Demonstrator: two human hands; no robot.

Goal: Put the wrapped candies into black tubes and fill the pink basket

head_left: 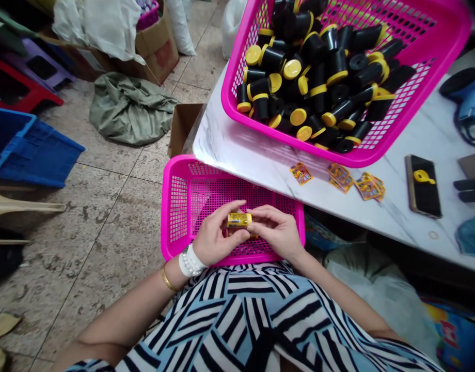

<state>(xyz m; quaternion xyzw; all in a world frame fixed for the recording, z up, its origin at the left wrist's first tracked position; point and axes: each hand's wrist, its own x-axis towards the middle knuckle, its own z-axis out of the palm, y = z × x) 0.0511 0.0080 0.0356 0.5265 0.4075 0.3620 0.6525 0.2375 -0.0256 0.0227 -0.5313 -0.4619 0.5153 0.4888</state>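
Observation:
Between my hands is a small plastic canister [237,220] with a yellow printed label and a yellow cap, lying sideways. My left hand [216,238] curls around its left part, thumb below and fingers above. At the capped end, the thumb and fingers of my right hand [278,231] close on it. Both hands are over a pink basket [170,206] at my lap, where something yellow-orange shows partly behind my fingers. On the table, a larger pink basket [291,142] holds many black canisters [337,64] with yellow caps. Small orange printed stickers [340,177] lie in piles before it.
The white marble-patterned table [237,139] has its corner just beyond the lap basket. A phone [423,186] and a blue tool-like object [472,103] lie on the right. Left on the floor are a blue crate [36,150], a crumpled green sack [131,108] and a cardboard box [156,49].

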